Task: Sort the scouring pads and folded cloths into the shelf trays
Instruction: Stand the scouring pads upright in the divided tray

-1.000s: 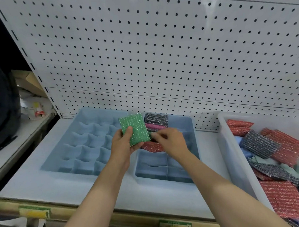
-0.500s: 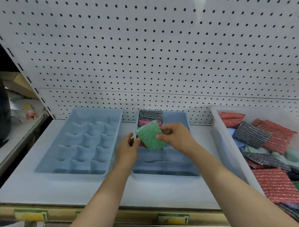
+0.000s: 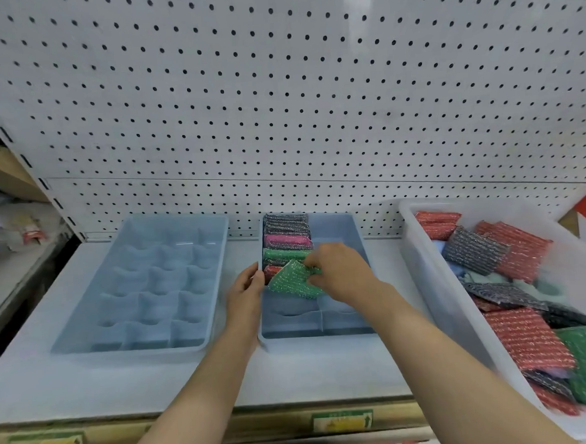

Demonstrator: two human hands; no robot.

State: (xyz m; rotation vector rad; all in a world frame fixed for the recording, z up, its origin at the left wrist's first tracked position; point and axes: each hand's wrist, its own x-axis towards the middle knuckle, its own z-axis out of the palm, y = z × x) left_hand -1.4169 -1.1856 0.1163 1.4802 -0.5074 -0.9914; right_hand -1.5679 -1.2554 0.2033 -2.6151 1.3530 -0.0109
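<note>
Pinching a glittery green scouring pad (image 3: pixel 292 282) in my right hand (image 3: pixel 341 276), I hold it tilted over the narrow blue plastic tray (image 3: pixel 339 226). A row of pads (image 3: pixel 287 242) stands on edge in its back-left column. My left hand (image 3: pixel 246 291) rests straight-fingered against the tray's left wall. At the shelf's right edge, a white tub (image 3: pixel 432 283) holds loose pads and cloths.

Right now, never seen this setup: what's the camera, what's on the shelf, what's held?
No machine: these are a person's bare hands, filmed by one head-worn camera looking forward and down. On the shelf stand a blue grid tray, a blue divided tray with a row of pads in its left column, and a white bin of loose pads and cloths. The right hand pinches a green scouring pad over the divided tray; the left hand rests against that tray's left wall.
</note>
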